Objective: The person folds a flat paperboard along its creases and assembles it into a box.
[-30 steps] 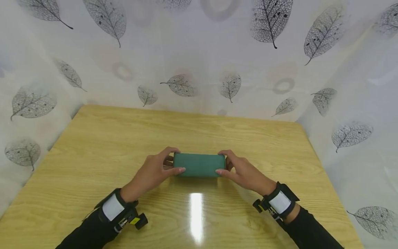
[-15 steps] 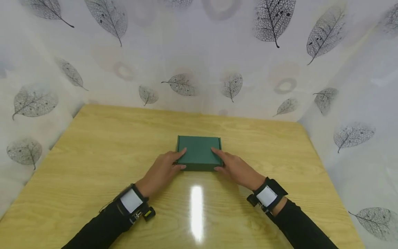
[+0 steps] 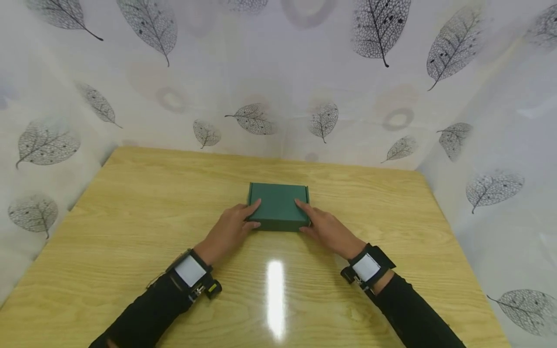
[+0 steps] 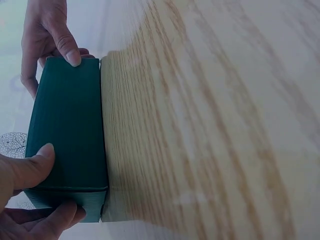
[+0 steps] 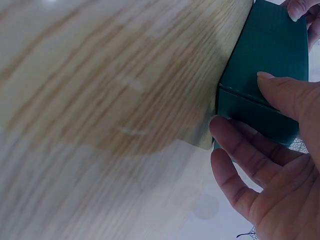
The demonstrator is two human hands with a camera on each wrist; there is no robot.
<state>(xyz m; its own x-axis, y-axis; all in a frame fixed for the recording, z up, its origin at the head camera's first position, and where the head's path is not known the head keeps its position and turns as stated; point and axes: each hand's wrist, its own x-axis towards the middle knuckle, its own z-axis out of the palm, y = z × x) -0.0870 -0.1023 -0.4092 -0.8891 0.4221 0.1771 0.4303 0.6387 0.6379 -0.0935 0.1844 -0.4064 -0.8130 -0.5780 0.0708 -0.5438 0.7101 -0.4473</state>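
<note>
A closed dark green cardboard box (image 3: 278, 202) lies on the wooden table, its broad face up and its narrow front side towards me. My left hand (image 3: 231, 231) grips its left end and my right hand (image 3: 327, 231) its right end. In the head view a finger of each hand lies on the top face, while the thumbs touch the front side. The left wrist view shows the left thumb (image 4: 35, 170) on the long side of the box (image 4: 75, 120), with curled fingers at the end. From the right wrist, the right thumb (image 5: 285, 92) presses the box (image 5: 272, 45); two fingertips sit near its lower edge.
The light wooden table (image 3: 174, 193) spreads around the box on all sides. Behind it and at both sides hangs a pale cloth (image 3: 278, 72) printed with grey leaves. Black wrist straps (image 3: 191, 273) with small cameras sit on both wrists.
The box has tipped from showing one narrow long face to lying with its broad face up. Both hands have moved away from me with it, slightly further in the last half second.
</note>
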